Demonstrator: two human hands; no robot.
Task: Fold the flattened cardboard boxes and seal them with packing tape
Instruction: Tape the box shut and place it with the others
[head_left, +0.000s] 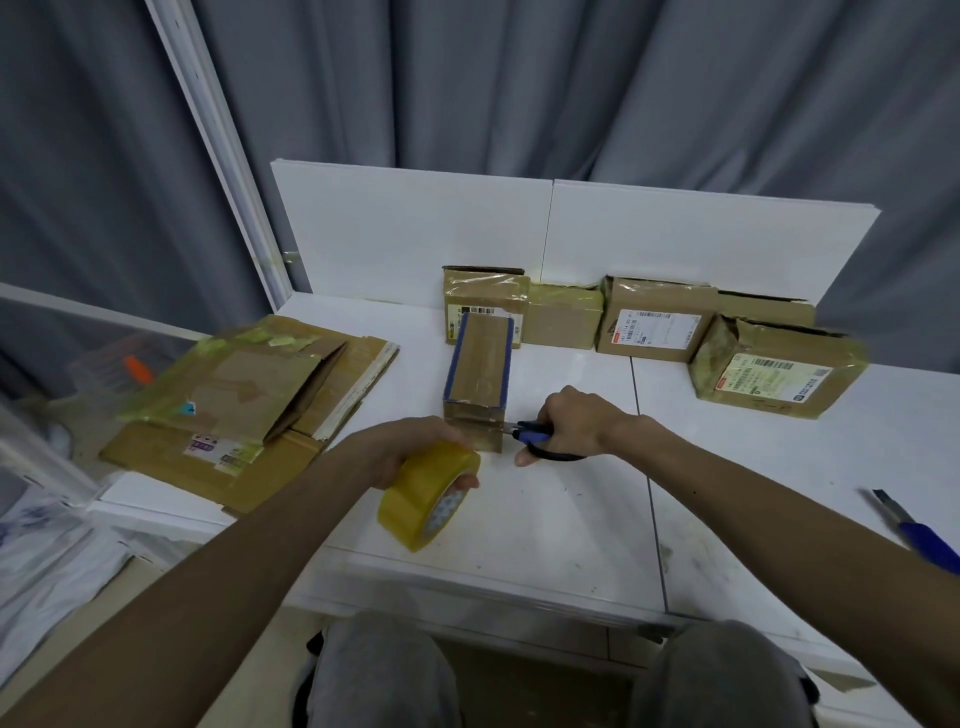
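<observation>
Sealing narrow box on table: our left hand grips tape roll at box's 7 o'clock, right hand grips scissors at 5. We judge box light, crushable; hold by corners.

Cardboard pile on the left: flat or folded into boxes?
Flat. The cardboard pile lies in thin layers on the table, one flap lifted slightly, with no standing walls.
</observation>
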